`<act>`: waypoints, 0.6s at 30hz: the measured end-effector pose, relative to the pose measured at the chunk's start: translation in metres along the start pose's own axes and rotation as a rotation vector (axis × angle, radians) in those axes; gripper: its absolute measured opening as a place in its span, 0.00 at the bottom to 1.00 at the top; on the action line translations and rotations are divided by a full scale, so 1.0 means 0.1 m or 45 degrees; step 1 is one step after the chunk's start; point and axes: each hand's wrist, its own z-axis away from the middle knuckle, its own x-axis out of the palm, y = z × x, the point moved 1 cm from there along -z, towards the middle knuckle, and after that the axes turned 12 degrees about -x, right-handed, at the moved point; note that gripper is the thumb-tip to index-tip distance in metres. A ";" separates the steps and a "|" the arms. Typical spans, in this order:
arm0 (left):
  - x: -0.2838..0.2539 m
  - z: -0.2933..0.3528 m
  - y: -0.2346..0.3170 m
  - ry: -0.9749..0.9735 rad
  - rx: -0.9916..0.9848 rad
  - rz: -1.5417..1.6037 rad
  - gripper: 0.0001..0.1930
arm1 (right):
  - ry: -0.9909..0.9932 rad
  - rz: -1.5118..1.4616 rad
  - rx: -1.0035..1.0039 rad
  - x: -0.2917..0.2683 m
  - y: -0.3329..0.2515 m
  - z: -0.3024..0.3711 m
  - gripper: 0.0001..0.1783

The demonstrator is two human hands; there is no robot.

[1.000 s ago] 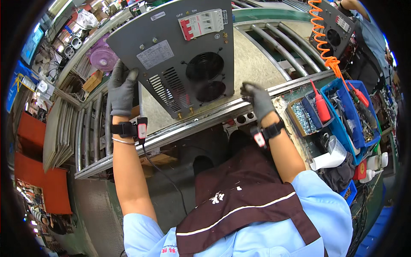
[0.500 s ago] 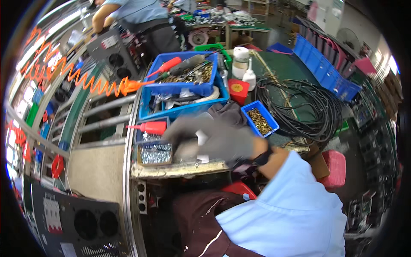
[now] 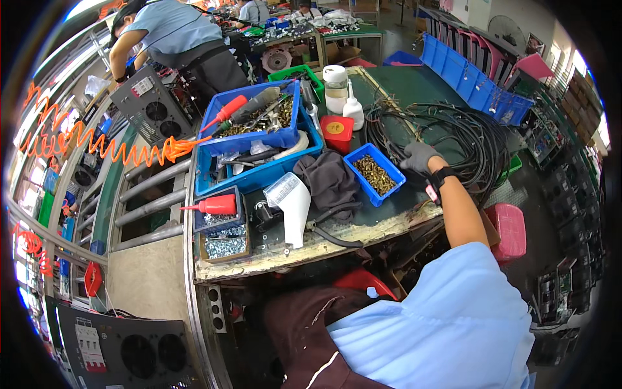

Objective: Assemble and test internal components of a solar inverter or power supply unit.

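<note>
My right hand [image 3: 421, 157], in a grey glove with a dark band at the wrist, is over the right part of the bench, at the near left side of a coil of black cables [image 3: 466, 146]. Its fingers look curled in against the cables; whatever they hold is hidden. Just left of it is a small blue bin [image 3: 350, 157] filled with brass-coloured screws [image 3: 374, 175]. A dark crumpled cloth [image 3: 329, 181] lies left of that bin. Beside the cloth, a white piece with a clear ribbed end [image 3: 295, 211] rests near the bench's front edge. My left hand is out of view.
Stacked blue bins [image 3: 259, 139] hold tools and screws. A red-tipped driver [image 3: 225, 111], white bottles [image 3: 335, 91] and a red box [image 3: 337, 133] are nearby. Small boxes of silver screws [image 3: 223, 246] sit front left. Beyond the roller conveyor [image 3: 152, 196], a person [image 3: 175, 32] bends over a unit.
My right hand has swung from the front left of the bench, by the silver screws, rightward to the cable coil. The white piece now shows uncovered. The view has shifted slightly.
</note>
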 end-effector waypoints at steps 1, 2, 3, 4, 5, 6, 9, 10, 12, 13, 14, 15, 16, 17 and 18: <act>0.02 0.11 0.20 -0.098 -0.156 0.240 0.32 | 0.005 0.002 -0.003 0.01 0.14 -0.04 0.26; 0.03 0.11 0.25 -0.093 -0.161 0.243 0.32 | 0.170 -0.138 0.029 0.06 0.38 -0.09 0.26; 0.02 0.10 0.29 -0.101 -0.163 0.250 0.32 | 0.329 -0.281 0.055 0.03 0.40 -0.09 0.25; 0.01 0.11 0.32 -0.109 -0.166 0.256 0.31 | 0.332 -0.280 0.044 0.01 0.40 -0.10 0.25; 0.01 0.13 0.34 -0.116 -0.171 0.264 0.31 | 0.197 -0.313 0.025 -0.03 0.39 -0.12 0.24; -0.01 0.13 0.35 -0.128 -0.171 0.265 0.31 | 0.054 -0.346 0.011 -0.07 0.29 -0.09 0.24; -0.02 0.13 0.38 -0.154 -0.191 0.289 0.30 | 0.020 0.121 0.002 0.09 0.08 -0.12 0.25; -0.02 0.13 0.38 -0.156 -0.195 0.296 0.29 | 0.051 0.113 0.026 0.10 0.08 -0.13 0.25; 0.04 0.11 0.42 -0.168 -0.196 0.321 0.29 | 0.391 -0.016 0.251 0.04 0.14 0.00 0.25; 0.07 0.11 0.45 -0.181 -0.190 0.342 0.28 | 0.610 0.022 0.407 -0.06 0.19 -0.02 0.22; 0.08 0.13 0.49 -0.198 -0.181 0.366 0.28 | 0.929 0.121 0.287 -0.22 0.22 -0.04 0.20; 0.08 0.15 0.55 -0.229 -0.164 0.391 0.28 | 1.238 0.225 0.176 -0.44 0.18 0.05 0.19; 0.04 0.22 0.70 -0.291 -0.289 0.570 0.25 | 1.510 0.198 0.113 -0.77 -0.19 0.18 0.17; 0.01 0.21 0.62 -0.189 -0.276 0.536 0.25 | 1.860 0.212 -0.150 -1.03 -0.51 0.29 0.15; 0.01 0.20 0.51 -0.090 -0.272 0.509 0.25 | 2.100 0.381 -0.257 -1.28 -0.83 0.40 0.12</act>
